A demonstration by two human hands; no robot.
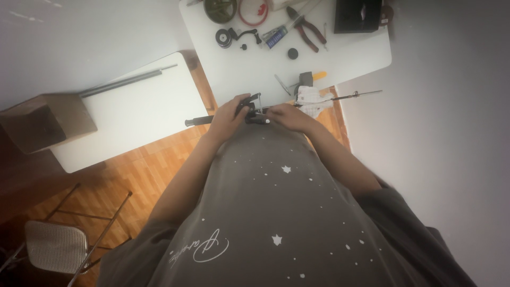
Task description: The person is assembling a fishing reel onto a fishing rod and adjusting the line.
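Head view: looking straight down over a grey star-printed shirt (276, 212) to two bare hands at the near edge of a white table (249, 69).
Left hand: (228, 118) curled around a black rod-like tool (212, 119), fingers closed on its shaft just behind a small black clamp head (251, 106).
Right hand: (291, 117) just beside the left, fingertips pinched together at the clamp head; exact grip hidden by the knuckles, cannot tell what sits between them.
Black tool position: held in the air between table edge and belly, handle end sticking out to the left over the wooden floor (138, 170).
Beside right hand: white cloth-like bundle (313, 100) on the table edge, thin metal rod (356, 95) running out from it to the right.
Further up the table: red-handled pliers (308, 29), red ring (253, 11), dark round dish (220, 9), small black cap (292, 53), black box (357, 15), small tube (275, 36).
Second white table: (133, 117) left, carrying a long dark bar (127, 81).
Left edge: brown cardboard box (45, 121).
Lower left: metal-framed chair (58, 245) on the floor.
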